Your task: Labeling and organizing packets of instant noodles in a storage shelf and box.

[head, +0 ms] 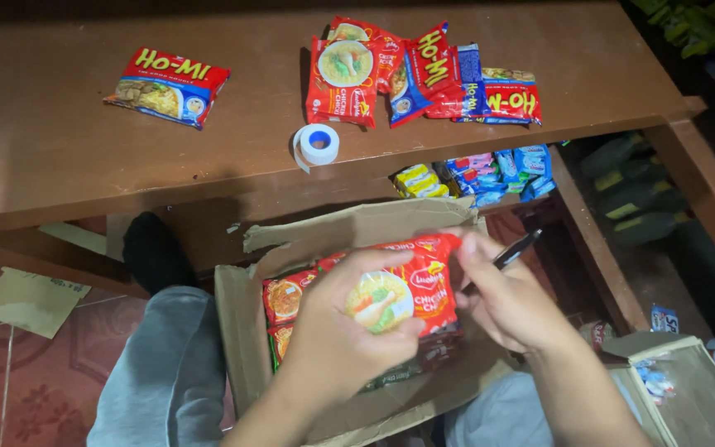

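My left hand (337, 335) grips a red noodle packet (411, 285) with a round yellow picture, held over an open cardboard box (237, 319) on my lap. My right hand (502, 302) pinches the packet's right edge and also holds a black pen (516, 248) that sticks up to the right. More red noodle packets (285, 300) lie inside the box under my hands.
A brown wooden table (84, 149) carries one red-and-blue noodle packet (167, 85) at left, a pile of several packets (424, 74) at centre and a white tape roll (319, 145). Blue and yellow packets (482, 172) sit on a lower shelf. A small wooden box (688, 389) stands at right.
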